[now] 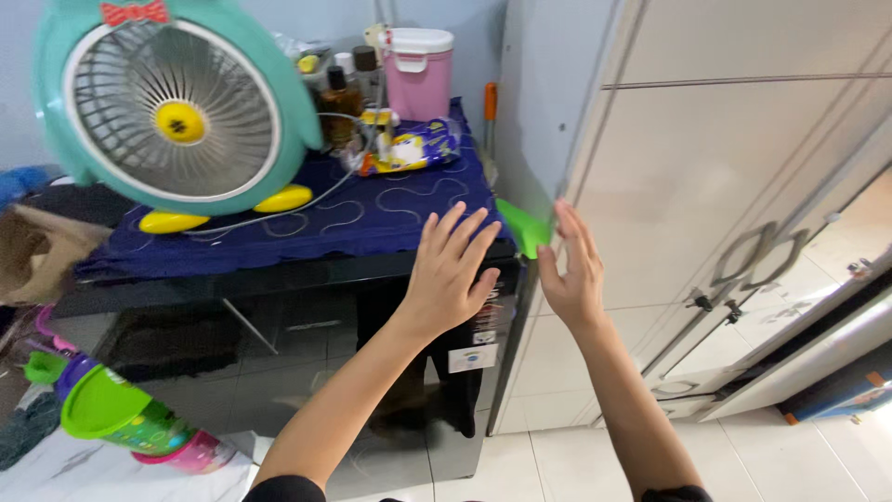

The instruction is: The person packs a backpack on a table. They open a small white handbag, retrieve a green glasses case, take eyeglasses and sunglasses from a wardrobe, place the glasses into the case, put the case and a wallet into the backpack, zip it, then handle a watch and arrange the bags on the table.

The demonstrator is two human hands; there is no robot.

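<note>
My left hand (449,270) is raised with its fingers spread, in front of the top corner of a black glossy cabinet (279,335) covered by a dark blue cloth (372,209). My right hand (571,270) is open too, palm turned inward, its fingertips close to a green plastic piece (523,226) that sticks out from the gap between the cabinet and a white wardrobe (688,167). Neither hand holds anything.
A teal penguin-shaped fan (177,107) with yellow feet stands on the cloth, with a pink lidded container (420,70), bottles (341,93) and a blue snack bag (413,147) behind. A green and pink toy cup (125,418) lies at lower left. White tiled floor below.
</note>
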